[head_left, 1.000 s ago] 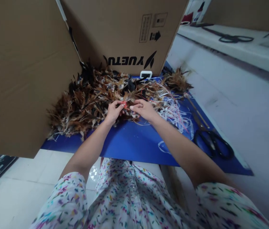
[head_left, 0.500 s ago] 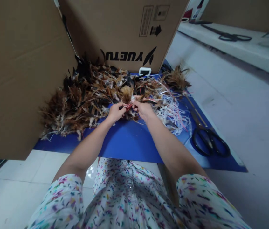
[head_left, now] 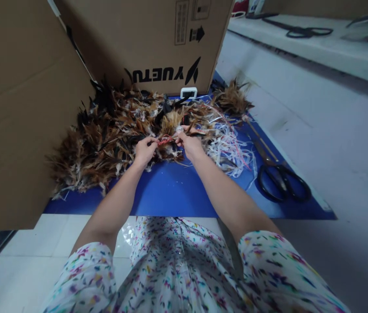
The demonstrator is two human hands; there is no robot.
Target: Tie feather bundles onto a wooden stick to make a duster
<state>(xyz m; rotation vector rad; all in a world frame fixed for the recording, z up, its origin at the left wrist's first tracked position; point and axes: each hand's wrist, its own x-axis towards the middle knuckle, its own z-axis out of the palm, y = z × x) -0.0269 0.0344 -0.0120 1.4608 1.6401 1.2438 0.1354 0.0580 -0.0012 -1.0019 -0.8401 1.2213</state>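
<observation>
Fingers of my left hand (head_left: 145,151) are pinched on one end of a red string (head_left: 165,141) above the blue board. Close by on the right, my right hand (head_left: 189,143) is closed around the base of a light brown feather bundle (head_left: 172,121), with the string running toward it. Its fingertips partly hide what they grip. Brown and black feathers (head_left: 99,139) lie heaped behind and left of both hands. White and pink plastic strips (head_left: 231,145) form a tangle to the right of my right hand.
Black-handled scissors (head_left: 282,180) lie on the blue board (head_left: 174,191) at the right. Cardboard stands at the left (head_left: 17,113) and back (head_left: 151,39). A small white device (head_left: 189,92) is by the back box. More scissors (head_left: 304,32) rest on a ledge.
My left hand has moved left, away from my right hand, and more of the red string shows between them. The whole view has shifted slightly.
</observation>
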